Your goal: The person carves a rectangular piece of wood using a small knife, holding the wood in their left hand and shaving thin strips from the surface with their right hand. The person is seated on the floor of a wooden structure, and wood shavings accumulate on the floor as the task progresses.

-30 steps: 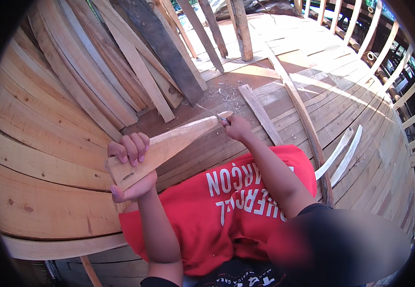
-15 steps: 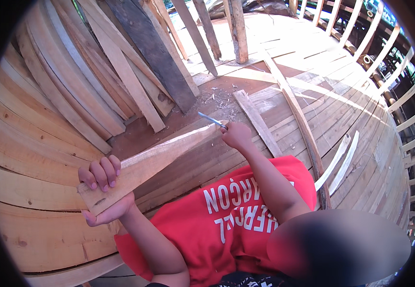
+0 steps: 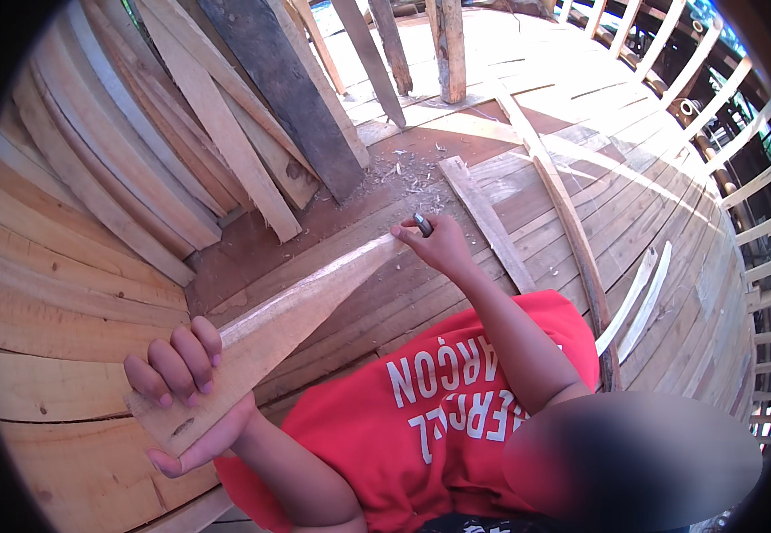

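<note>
My left hand (image 3: 186,373) grips the wide end of a tapered wooden plank (image 3: 283,315), fingers over the top and thumb beneath. The plank slants up to the right, its long upper edge pale and brightly lit. At its narrow tip, my right hand (image 3: 439,240) is closed around a slim, dark grey tool (image 3: 423,224). Only a short part of that tool shows, seen nearly end-on, and a fingertip lies against the plank's tip. Both arms cross in front of my red shirt (image 3: 439,382).
Curved plank walls (image 3: 66,311) rise at left, with boards (image 3: 217,115) leaning beside a dark post (image 3: 283,80). Wood shavings (image 3: 417,173) litter the plank floor. A flat board (image 3: 488,222), a long beam (image 3: 559,204) and two pale strips (image 3: 639,302) lie at right.
My left hand and the plank's wide end have moved down and left. My right hand has shifted slightly upward, and its tool, which stretched leftward as a thin bluish length, now appears foreshortened.
</note>
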Tool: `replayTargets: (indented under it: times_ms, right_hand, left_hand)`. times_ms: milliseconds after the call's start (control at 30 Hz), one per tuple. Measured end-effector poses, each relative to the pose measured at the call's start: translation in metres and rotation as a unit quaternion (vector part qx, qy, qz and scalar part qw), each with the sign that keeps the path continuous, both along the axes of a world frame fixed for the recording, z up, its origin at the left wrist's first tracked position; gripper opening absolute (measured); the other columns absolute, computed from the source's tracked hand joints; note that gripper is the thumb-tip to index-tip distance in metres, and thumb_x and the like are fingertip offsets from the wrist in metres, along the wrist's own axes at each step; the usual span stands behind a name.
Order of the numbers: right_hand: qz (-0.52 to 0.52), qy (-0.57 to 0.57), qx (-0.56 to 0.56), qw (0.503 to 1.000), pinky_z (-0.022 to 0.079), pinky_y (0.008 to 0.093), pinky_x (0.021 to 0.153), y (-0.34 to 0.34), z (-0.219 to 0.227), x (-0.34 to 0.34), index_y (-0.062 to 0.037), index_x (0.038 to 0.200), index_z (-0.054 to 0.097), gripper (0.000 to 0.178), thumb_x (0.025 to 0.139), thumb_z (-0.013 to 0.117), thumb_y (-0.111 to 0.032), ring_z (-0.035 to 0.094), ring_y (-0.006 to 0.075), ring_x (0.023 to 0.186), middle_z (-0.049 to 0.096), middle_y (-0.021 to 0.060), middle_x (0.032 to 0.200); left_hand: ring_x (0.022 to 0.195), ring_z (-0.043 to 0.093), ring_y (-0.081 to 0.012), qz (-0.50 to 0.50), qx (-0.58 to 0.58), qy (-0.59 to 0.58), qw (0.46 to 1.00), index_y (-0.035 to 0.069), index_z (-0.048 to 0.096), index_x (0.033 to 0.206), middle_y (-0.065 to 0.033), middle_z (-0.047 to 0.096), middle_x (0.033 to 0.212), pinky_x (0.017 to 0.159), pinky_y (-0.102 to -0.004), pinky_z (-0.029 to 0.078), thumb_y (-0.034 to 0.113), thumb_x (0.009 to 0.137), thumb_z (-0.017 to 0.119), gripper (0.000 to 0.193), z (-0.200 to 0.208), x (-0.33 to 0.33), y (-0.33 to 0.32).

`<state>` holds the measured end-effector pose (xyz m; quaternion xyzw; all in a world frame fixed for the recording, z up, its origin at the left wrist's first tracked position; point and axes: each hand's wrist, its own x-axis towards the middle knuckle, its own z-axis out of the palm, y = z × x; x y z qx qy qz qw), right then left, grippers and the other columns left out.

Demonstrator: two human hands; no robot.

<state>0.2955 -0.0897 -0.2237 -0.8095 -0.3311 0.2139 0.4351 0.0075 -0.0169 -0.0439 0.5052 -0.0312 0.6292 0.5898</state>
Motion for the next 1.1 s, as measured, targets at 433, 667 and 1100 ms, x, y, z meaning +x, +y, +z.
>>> replayTargets:
  times_ms: [433, 667, 1100]
  right_hand:
    - [-0.068, -0.104, 0.103, 0.987, 0.037, 0.0370, 0.051, 0.013, -0.023, -0.014, -0.0020, 0.075, 0.066, 0.032, 0.085, 0.071, -0.032, 0.042, 0.0206, 0.048, 0.048, 0.0109, 0.053]
    - [-0.086, 0.042, 0.061, 0.994, 0.037, 0.0355, 0.047, 0.010, -0.042, -0.006, -0.0028, 0.076, 0.065, 0.030, 0.088, 0.070, -0.030, 0.046, 0.0156, 0.048, 0.052, 0.0067, 0.055]
    - [-0.174, 0.284, 0.145, 0.931, 0.026, 0.0236, 0.038, 0.004, -0.024, 0.022, -0.0072, 0.082, 0.056, 0.027, 0.090, 0.068, -0.030, 0.038, 0.0048, 0.044, 0.048, -0.0027, 0.060]
  left_hand:
    - [0.056, 0.028, -0.0073, -0.037, -0.014, -0.008, 0.999, 0.019, 0.032, 0.077, 0.0063, 0.031, 0.063, 0.061, -0.0268, 0.026, 0.062, 0.068, 0.066, 0.056, 0.003, -0.001, -0.003]
    - [0.057, 0.029, -0.0074, -0.043, -0.005, -0.011, 0.999, 0.019, 0.033, 0.077, 0.0061, 0.032, 0.064, 0.062, -0.0267, 0.026, 0.062, 0.069, 0.066, 0.055, 0.002, 0.000, -0.001]
    - [0.059, 0.031, -0.0082, -0.032, -0.028, -0.022, 0.999, 0.019, 0.034, 0.078, 0.0055, 0.033, 0.065, 0.063, -0.0273, 0.028, 0.058, 0.067, 0.065, 0.052, 0.001, -0.003, 0.005]
